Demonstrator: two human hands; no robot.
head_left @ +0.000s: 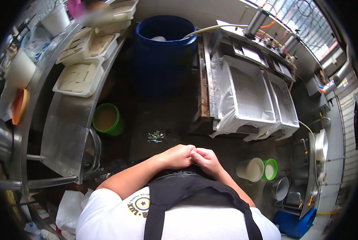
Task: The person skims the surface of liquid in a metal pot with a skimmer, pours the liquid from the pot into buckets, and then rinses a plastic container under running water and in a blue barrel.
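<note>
In front of my waist my two hands meet at the middle of the head view. My left hand is closed, its fingers curled inward against the other hand. My right hand is closed too, thumb and fingers pressed together beside the left. Whatever they may hold is hidden or too small to make out. Just below them is the black apron, worn over a white T-shirt.
Trays of white blocks stand on a metal table at left, a green bucket beside it. A blue barrel stands ahead. Right are white cloth-lined moulds on a press, and a white bucket on the floor.
</note>
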